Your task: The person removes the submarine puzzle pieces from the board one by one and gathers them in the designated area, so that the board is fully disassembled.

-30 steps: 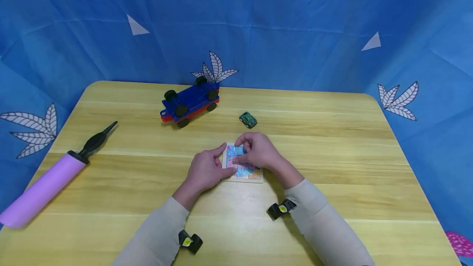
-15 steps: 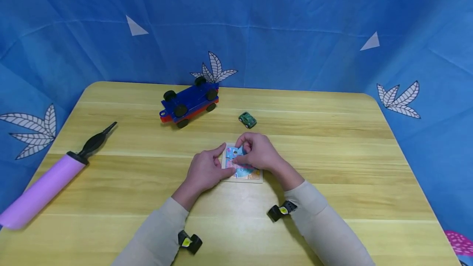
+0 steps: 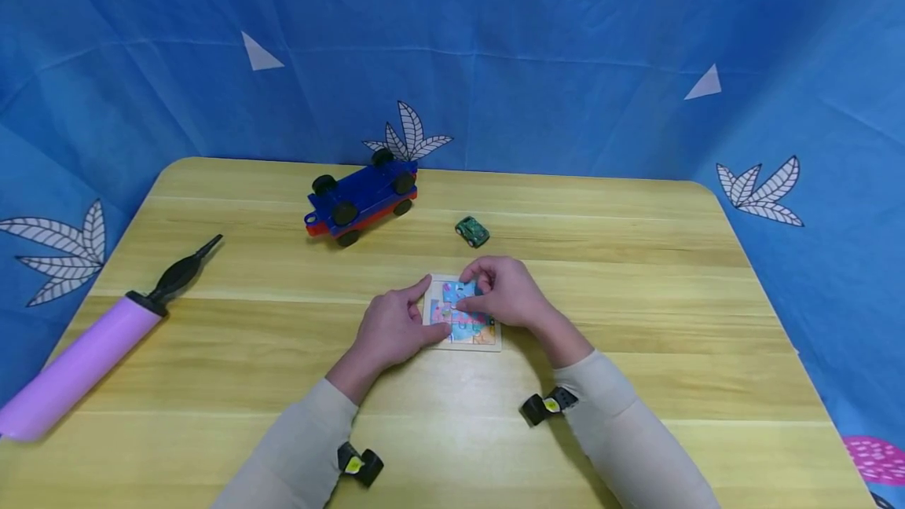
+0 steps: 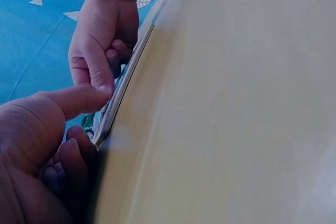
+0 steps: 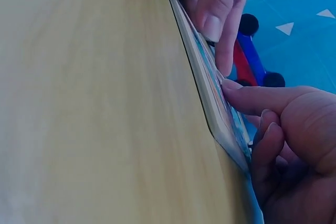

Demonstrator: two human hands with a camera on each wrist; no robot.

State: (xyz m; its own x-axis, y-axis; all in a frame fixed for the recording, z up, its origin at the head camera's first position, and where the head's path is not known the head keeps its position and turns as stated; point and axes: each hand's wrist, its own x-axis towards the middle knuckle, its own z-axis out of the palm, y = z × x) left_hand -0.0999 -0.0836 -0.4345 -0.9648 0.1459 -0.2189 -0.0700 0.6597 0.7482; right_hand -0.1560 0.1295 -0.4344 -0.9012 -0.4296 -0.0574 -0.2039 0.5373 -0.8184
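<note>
Left hand (image 3: 389, 328): clamped on the near-left side of a small puzzle (image 3: 472, 332), index finger at its far corner, thumb laid over its near-left part. Right hand (image 3: 509, 293): bent over the puzzle's far-right part, thumb and index finger pinching at the upper puzzle pieces (image 3: 458, 291); exact fingertip contact was too small to tell.

Puzzle sat between both hands, flat on the wooden table (image 3: 636, 258), its pale frame (image 3: 463, 348) running along the near side of both thumbs. Lower rows looked filled, blue, pink and orange. A pale strip of backing showed between the left index fingertip and the upper pieces. Thumbs were near each other, not touching.

Green toy car (image 3: 471, 232) stood just beyond the right hand, slightly to its left. Blue and red toy truck (image 3: 364, 193) lay farther out, beyond the left hand, some black wheels up. Purple pump (image 3: 92, 368), black nozzle pointing away, lay well left of the left hand. Blue cloth (image 3: 566, 6) with white triangles and leaves hung behind everything, beyond both hands. Beige sleeves (image 3: 290, 446) and a small black camera (image 3: 369, 468) sat behind the left hand, likewise the right.
</note>
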